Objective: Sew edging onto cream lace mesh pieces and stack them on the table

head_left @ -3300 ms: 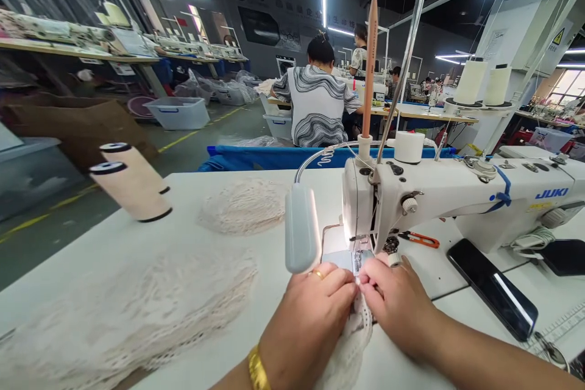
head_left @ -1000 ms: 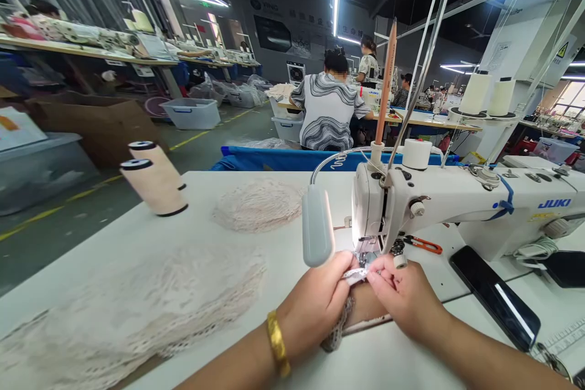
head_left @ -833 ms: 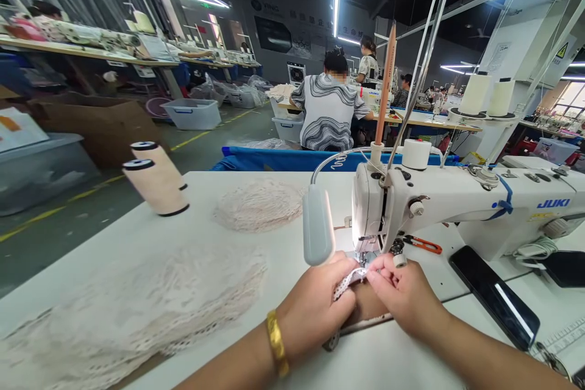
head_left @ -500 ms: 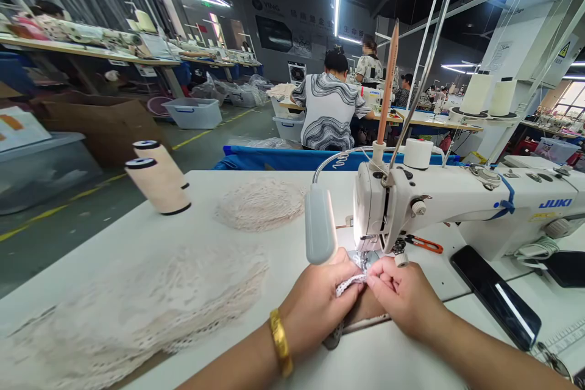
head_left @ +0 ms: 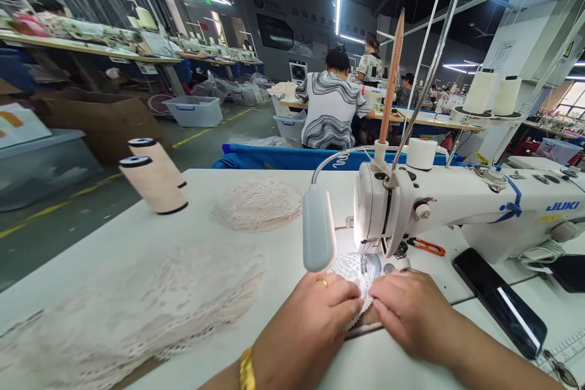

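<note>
A piece of white lace [head_left: 346,264] lies spread beneath the presser foot [head_left: 364,262] of the white sewing machine [head_left: 372,207]. My left hand [head_left: 311,314], with a ring and a gold bangle, is on the left of the lace, its fingers bent together over the near edge. From the right, my right hand [head_left: 411,314] pinches that same edge between thumb and fingers. The two sets of fingertips are close together, just in front of the needle area. Part of the lace is hidden under my hands. The lamp [head_left: 319,228] lights it from the left.
Left on the table are a large lace stack [head_left: 137,311], a round lace pile [head_left: 258,204] and two thread cones [head_left: 155,183]. Orange thread snips [head_left: 426,247] and a black phone [head_left: 500,301] lie right. A co-worker [head_left: 331,103] sits ahead.
My left hand has turned palm-down and shifted slightly toward me. The lace, earlier bunched between my fingers, now lies flatter and more spread under the presser foot. My right hand moved slightly.
</note>
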`<action>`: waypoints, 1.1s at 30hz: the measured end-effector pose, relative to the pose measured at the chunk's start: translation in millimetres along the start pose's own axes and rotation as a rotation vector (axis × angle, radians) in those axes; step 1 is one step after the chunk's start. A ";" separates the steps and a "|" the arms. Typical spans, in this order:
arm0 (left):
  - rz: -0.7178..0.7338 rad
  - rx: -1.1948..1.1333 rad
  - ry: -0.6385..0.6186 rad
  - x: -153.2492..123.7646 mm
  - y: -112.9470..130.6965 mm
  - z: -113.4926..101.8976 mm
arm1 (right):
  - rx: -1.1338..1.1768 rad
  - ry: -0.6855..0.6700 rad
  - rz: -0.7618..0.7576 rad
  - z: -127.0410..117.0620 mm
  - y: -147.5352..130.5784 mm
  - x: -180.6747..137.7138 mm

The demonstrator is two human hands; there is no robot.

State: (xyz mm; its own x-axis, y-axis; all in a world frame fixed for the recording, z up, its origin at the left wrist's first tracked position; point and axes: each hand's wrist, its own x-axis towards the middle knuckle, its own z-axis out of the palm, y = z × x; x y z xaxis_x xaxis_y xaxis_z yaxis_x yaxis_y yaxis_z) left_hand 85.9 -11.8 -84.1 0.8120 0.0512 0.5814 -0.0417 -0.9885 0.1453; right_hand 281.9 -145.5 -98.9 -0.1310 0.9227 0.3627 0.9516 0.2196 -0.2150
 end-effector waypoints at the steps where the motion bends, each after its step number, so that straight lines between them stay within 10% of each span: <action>1: -0.004 0.011 -0.012 0.7 -1.0 0.6 | -0.007 0.003 0.011 1.2 0.6 0.0; 33: -0.051 0.030 -0.057 11.5 -16.6 -0.5 | -0.124 0.054 0.017 7.2 -0.3 7.5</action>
State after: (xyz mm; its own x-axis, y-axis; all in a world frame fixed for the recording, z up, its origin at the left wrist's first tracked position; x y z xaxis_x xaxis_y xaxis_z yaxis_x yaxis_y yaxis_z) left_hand 95.7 5.2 -79.5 0.8447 0.0947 0.5267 0.0177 -0.9886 0.1493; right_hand 278.7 -136.4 -102.6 -0.1030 0.9068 0.4087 0.9810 0.1605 -0.1089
